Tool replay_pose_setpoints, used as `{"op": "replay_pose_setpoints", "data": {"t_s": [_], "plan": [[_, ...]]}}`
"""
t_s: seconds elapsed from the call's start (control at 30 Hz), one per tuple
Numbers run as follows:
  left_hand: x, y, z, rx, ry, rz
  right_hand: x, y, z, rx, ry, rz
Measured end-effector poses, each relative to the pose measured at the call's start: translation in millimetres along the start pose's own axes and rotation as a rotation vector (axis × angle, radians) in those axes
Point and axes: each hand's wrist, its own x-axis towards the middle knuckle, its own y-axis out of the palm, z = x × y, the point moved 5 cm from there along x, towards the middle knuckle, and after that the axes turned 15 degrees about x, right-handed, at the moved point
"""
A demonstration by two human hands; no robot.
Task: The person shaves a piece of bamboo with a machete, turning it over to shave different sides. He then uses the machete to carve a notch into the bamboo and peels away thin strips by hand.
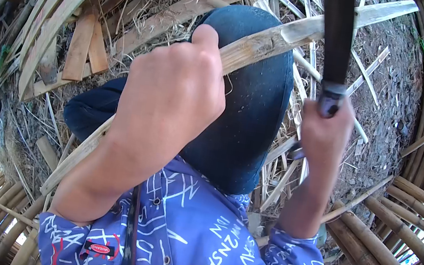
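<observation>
1. From my feed, the left hand [171, 96] is clenched around a long split bamboo strip [269, 39], which lies slantwise over the person's blue-trousered knee [251, 111].
2. The right hand [326, 136], just beside the knee, grasps the handle of a dark blade [336, 36] raised above the strip.
3. I judge the strip light, stiff along its length yet springy, with splintery edges; the best hold is mid-length, close to the knee, as now.
4. Containers: I see none. Bamboo poles [394, 236] and loose offcuts [88, 45] lie on the ground around the knee.
</observation>
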Motion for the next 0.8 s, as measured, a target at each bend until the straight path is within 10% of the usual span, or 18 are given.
{"op": "replay_pose_setpoints", "data": {"t_s": [0.03,0.43,0.5,0.8], "plan": [[0.0,0.0,2.9,-0.007,0.005,-0.014,-11.0,10.0,5.3,-0.056,-0.226,0.045],[0.4,5.2,4.7,-0.024,0.03,-0.114,5.7,-0.6,1.8,-0.012,0.072,0.008],[1.8,2.4,7.4,-0.016,0.012,-0.118,-16.2,15.1,13.6,-0.071,-0.183,0.039],[3.8,2.1,6.4,0.001,0.028,-0.091,-4.7,-0.6,3.1,-0.004,-0.088,0.075]]}}
